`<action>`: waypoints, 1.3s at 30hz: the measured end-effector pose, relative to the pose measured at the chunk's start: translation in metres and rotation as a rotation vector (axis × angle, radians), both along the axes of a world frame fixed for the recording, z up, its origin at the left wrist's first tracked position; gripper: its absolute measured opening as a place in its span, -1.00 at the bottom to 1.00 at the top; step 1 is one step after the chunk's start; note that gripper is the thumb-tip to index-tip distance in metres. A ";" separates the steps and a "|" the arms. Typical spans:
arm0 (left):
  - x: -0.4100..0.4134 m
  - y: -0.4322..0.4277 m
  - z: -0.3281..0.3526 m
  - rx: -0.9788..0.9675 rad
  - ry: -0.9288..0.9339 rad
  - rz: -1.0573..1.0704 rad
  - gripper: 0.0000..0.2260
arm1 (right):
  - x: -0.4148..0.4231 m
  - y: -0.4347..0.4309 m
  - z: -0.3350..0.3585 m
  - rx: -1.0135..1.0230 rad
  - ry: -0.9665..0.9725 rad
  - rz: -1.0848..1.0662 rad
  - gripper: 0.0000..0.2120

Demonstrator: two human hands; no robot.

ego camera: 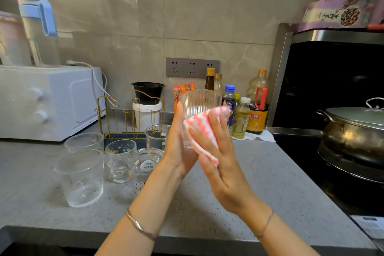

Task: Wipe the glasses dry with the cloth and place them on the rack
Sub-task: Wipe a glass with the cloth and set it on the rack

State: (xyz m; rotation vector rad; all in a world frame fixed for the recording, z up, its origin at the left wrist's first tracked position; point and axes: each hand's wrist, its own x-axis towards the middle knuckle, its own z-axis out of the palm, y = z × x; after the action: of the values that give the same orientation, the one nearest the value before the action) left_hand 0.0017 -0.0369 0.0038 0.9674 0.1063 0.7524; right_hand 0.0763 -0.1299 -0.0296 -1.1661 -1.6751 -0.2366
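A ribbed clear glass (200,104) is held upright above the counter. My left hand (179,147) grips it from the left and underneath. My right hand (216,151) holds a pink-and-white checked cloth (202,129) against the glass's right side, fingers wrapped over the cloth. A gold wire rack (128,118) on a dark tray stands behind, with no glass on its pegs. Several clear glasses stand on the counter to the left: a tall one (80,178), a ribbed one (84,142), a spotted one (120,160), a "Hello Kitty" one (144,167) and one (158,136) by the rack.
A white toaster oven (47,100) sits at left, with a blue bottle (38,25) on top. Sauce and oil bottles (256,108) line the wall. A pot (353,129) sits on the stove at right. A black bowl on a white tub (147,108) stands behind the rack.
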 end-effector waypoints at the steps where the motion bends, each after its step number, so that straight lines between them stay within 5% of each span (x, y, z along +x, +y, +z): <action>1: -0.001 0.000 0.001 0.010 0.016 -0.024 -0.36 | 0.000 -0.001 -0.005 -0.004 -0.001 -0.015 -0.51; 6: -0.005 -0.003 -0.006 0.082 0.151 -0.002 -0.43 | 0.003 0.002 -0.009 -0.017 0.034 -0.098 -0.49; 13: -0.004 -0.012 -0.010 0.093 0.117 0.061 -0.54 | 0.018 0.011 0.024 0.017 0.290 -0.027 -0.50; 20: -0.007 -0.006 0.004 0.065 0.106 0.049 -0.33 | -0.002 -0.001 -0.013 0.002 0.058 -0.043 -0.49; 28: -0.009 -0.016 -0.006 0.067 0.106 0.063 -0.51 | 0.013 0.013 0.036 0.018 0.317 -0.003 -0.57; 39: -0.013 -0.009 0.004 0.030 0.100 0.004 -0.30 | -0.010 -0.005 -0.014 -0.051 0.156 0.004 -0.49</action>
State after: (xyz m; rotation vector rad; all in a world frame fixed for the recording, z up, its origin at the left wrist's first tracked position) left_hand -0.0118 -0.0457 0.0075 1.0337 0.1847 0.7112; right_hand 0.0665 -0.1351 -0.0436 -1.1878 -1.5543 -0.0978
